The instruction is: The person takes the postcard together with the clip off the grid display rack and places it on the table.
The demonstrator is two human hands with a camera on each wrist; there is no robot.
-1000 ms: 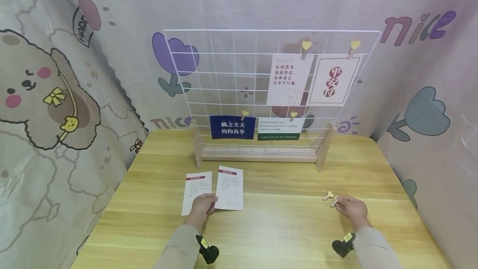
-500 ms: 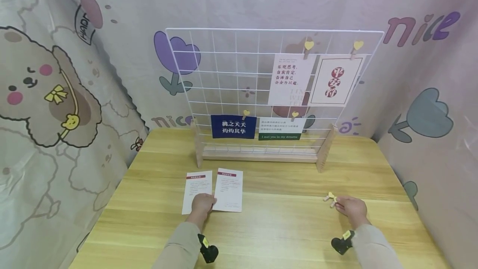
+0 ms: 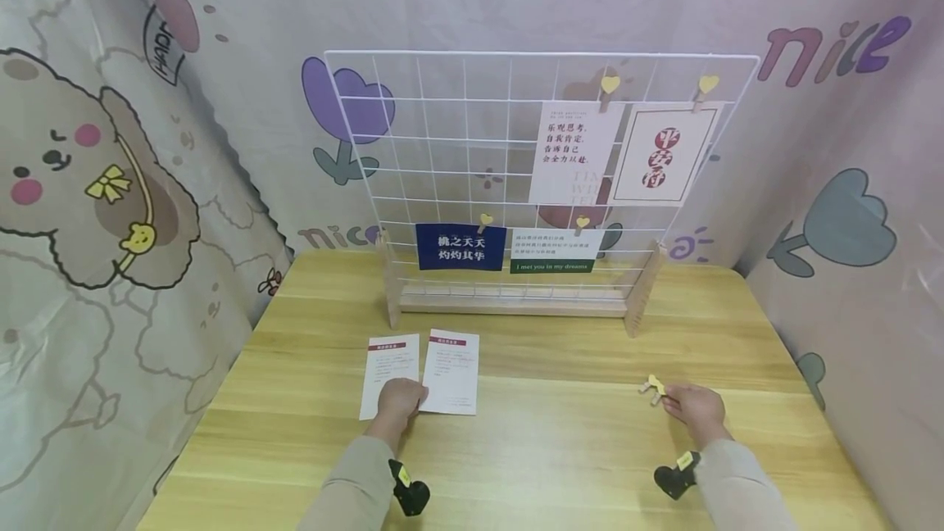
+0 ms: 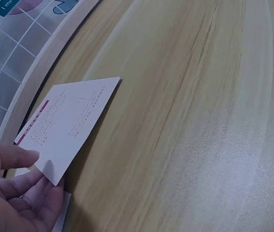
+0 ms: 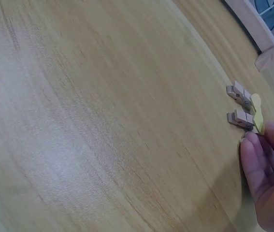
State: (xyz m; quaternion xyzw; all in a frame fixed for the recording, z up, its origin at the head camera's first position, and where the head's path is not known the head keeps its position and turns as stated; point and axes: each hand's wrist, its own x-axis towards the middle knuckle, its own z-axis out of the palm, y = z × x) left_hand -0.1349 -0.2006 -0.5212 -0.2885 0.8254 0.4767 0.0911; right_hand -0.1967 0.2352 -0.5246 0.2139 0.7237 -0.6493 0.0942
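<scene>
Your left hand [image 3: 401,404] had the first card [image 3: 453,371], white with a red strip near its top, pinched between thumb and fingers at the lower left corner. The thumb lay over the printed face and the fingers came up from underneath. Nearly all of that card reached beyond your grip, forward and to the right, with a shadow along its edge in the left wrist view. The second card [image 3: 391,357], with a similar red strip, lay on the table [image 3: 546,449] just beside it on the left; your left hand covered its lower right part.

Your right hand [image 3: 696,408] was well apart from the cards, low over the table on the right. Its thumb and fingertips pinched the near clip [image 5: 241,119] by the yellow heart end, and the wooden body pointed away from your fingertips, toward the left. The far clip [image 5: 240,93] was right alongside, outside your pinch, its body pointing the same way and its heart next to the held one; whether the two hearts touched, you could not tell.

Beyond both hands stood the wire rack on its wooden base [image 3: 509,305]. A navy card [image 3: 460,256] and a white-and-green card [image 3: 555,246] hung low on it, and two larger white cards hung higher at the right.
</scene>
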